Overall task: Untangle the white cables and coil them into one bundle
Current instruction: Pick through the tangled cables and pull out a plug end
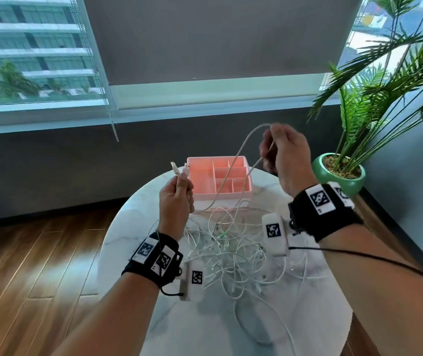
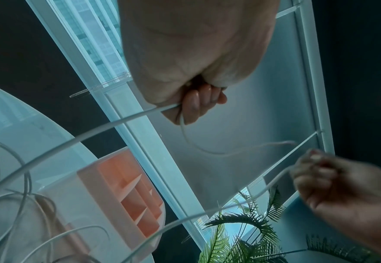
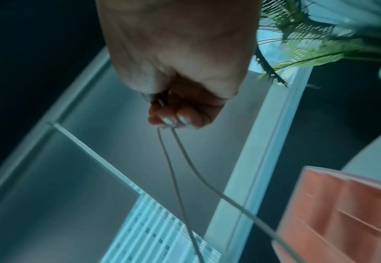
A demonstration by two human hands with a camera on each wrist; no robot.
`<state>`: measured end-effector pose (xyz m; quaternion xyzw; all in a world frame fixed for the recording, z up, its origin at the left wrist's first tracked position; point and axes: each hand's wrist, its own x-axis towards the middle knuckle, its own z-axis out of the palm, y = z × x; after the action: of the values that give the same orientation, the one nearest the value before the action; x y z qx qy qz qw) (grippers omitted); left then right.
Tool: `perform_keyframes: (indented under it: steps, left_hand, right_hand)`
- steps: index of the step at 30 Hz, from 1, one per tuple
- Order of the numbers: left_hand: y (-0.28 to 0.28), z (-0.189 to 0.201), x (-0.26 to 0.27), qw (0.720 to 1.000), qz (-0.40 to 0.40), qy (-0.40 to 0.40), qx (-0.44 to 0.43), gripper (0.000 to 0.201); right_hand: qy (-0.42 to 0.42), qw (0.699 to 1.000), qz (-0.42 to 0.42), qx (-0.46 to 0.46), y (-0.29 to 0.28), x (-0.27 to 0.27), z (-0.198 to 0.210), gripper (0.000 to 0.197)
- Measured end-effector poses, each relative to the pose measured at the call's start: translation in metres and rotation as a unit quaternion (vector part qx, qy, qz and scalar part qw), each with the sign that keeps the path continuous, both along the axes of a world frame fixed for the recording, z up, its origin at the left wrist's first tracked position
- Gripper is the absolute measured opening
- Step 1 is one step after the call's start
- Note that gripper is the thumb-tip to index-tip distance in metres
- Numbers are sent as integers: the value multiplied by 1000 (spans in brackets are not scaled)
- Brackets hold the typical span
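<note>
Still untangling: left hand [image 1: 177, 201] pinching two plugs [image 1: 179, 169], right hand [image 1: 284, 155] at 1 o'clock pinching a lifted cable [image 1: 241, 150]. Next: drawing it free of the tangle [image 1: 231, 247].

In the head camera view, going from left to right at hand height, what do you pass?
Left hand pinching two cable plugs → pink divided organizer → right hand holding up a loop of white cable → green plant pot.
</note>
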<state>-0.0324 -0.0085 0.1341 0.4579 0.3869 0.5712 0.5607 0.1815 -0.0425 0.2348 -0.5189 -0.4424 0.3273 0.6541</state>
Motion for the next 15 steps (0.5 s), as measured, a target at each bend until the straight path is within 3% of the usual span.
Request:
perform_keyframes:
  steps: [4, 9, 15]
  left_hand:
    - [-3, 1, 9, 999, -34, -13, -25, 37]
    - [-11, 3, 23, 996, -80, 24, 8, 31]
    - [-23, -5, 30, 982, -162, 86, 50, 16]
  right_hand:
    - [-40, 996, 54, 59, -1, -9, 27, 14]
    - [-134, 985, 105, -24, -8, -28, -6, 19]
    - [-8, 998, 60, -30, -9, -41, -21, 15]
